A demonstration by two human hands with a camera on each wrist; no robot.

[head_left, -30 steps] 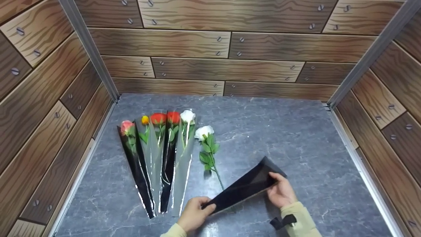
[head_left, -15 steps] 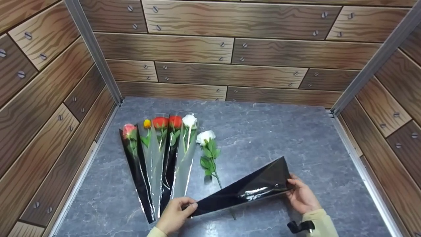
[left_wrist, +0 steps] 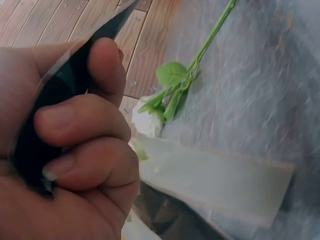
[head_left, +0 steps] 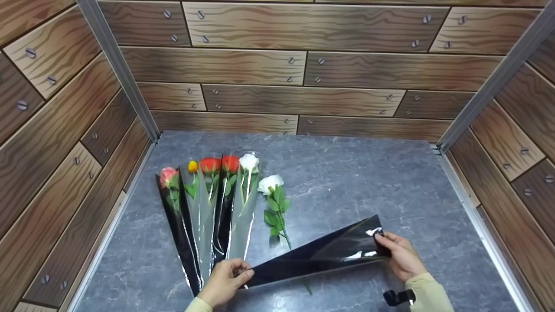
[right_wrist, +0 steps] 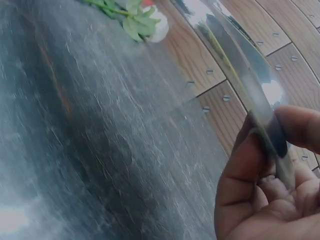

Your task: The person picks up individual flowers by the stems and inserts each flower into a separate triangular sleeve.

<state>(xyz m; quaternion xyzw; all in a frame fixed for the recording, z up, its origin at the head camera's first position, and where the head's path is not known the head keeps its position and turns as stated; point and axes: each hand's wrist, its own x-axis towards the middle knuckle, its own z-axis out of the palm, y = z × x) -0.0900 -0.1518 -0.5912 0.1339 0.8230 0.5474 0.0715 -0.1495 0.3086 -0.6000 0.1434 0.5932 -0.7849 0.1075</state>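
Observation:
A black cellophane flower sleeve (head_left: 316,258) stretches between both hands over the front of the table, its wide mouth to the right. My left hand (head_left: 225,279) pinches its narrow end; in the left wrist view the fingers (left_wrist: 95,145) curl over the dark film. At the wide end my right hand (head_left: 403,255) grips the edge, thumb on the near face. The right wrist view shows that film (right_wrist: 270,125) pinched between thumb and fingers. A loose white rose (head_left: 271,185) lies behind the sleeve, which covers part of its stem; the stem's tip shows below.
Several wrapped flowers lie side by side at the left: a pink rose (head_left: 169,177) in black, a yellow bud (head_left: 192,166), red roses (head_left: 210,165) and a white rose (head_left: 249,162) in a clear sleeve. Wood-patterned walls (head_left: 247,67) enclose the grey marbled table (head_left: 347,182).
My hands have moved farther apart, left hand leftward and right hand rightward, drawing the sleeve out longer and flatter. The right thumb now lies over its near face.

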